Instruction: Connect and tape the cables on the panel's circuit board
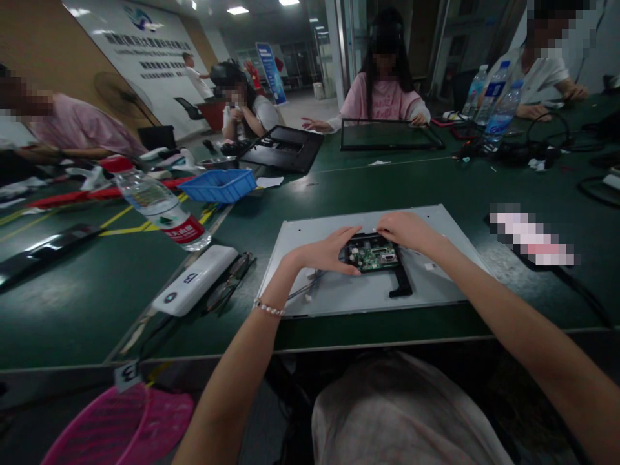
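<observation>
A grey metal panel lies flat on the green table in front of me. A small green circuit board sits near its middle, with a black bracket below it and thin wires at its left. My left hand cups the board's left edge, fingers curled against it. From the upper right, my right hand bends over the board's top edge with its fingertips on it. Both hands grip the board.
A water bottle lies left of the panel, with a white device and glasses nearer me. A blue tray sits farther back. Several other people work across the table. A pink basket stands below the table edge.
</observation>
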`<state>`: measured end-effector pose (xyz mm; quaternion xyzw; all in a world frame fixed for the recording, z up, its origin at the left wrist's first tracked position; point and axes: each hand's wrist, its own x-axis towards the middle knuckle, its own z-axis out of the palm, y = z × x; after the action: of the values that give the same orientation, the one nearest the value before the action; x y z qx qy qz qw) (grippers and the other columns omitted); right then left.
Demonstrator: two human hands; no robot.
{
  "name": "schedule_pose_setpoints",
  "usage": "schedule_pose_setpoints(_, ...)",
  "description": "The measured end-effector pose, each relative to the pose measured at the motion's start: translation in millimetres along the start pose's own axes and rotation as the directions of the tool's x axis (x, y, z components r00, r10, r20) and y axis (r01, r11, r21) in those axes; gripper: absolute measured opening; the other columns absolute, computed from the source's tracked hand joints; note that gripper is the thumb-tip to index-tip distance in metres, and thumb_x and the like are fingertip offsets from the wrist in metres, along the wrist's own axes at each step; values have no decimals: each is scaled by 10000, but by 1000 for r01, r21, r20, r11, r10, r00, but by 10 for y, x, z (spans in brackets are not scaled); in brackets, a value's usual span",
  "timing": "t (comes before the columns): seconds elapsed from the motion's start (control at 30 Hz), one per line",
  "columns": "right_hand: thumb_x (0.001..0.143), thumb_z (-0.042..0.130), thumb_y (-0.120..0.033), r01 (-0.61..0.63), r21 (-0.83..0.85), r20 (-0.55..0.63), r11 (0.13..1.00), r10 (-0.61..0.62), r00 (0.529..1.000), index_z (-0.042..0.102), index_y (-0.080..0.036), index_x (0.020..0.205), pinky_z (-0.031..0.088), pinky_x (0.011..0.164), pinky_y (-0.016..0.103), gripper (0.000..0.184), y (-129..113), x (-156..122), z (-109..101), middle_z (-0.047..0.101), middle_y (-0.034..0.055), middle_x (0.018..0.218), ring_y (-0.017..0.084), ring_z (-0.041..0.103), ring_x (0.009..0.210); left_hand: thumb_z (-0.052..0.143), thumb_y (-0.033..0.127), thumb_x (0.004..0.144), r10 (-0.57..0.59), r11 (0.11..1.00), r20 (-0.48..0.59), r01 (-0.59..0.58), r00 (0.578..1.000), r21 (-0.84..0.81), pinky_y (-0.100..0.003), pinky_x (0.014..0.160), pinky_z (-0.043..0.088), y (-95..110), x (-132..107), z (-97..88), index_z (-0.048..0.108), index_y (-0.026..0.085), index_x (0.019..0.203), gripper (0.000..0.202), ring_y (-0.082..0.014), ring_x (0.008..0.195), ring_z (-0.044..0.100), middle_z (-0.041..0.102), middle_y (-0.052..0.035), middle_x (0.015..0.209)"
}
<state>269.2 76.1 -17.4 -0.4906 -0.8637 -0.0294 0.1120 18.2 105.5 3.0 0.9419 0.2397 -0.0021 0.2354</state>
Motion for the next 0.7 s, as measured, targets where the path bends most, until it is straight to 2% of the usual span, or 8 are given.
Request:
schedule_pose_setpoints(0.17,899,488,-200,8,53,-3,999,-8,1000,712,-178,930,436,752,297,227,14,-22,-7,712,80,981,211,632,912,665,587,722,6,1000,9,-6,1000,-8,-433,1157,185,15,-1,-7,83,160,1495,1058,-306,1430,160,140,-152,1554)
schedule_pose_setpoints(0.43,890,497,-197,-37,22,4,999,37,999,714,-176,949,436,741,300,225,-34,-34,-35,714,93,988,221,631,924,662,612,707,-6,1000,16,7,1000,-13,-442,1160,170,-4,2,12,67,155,1495,1088,-320,1436,127,116,-151,1561)
schedule_pose_setpoints(0.7,904,477,-284,-53,146,3,988,53,999,722,-184,962,452,809,310,272,28,-31,8,719,80,1018,218,632,937,659,614,709,-23,999,28,24,999,-26,-436,1162,161,-10,1,6,54,153,1497,1095,-318,1437,122,95,-154,1565)
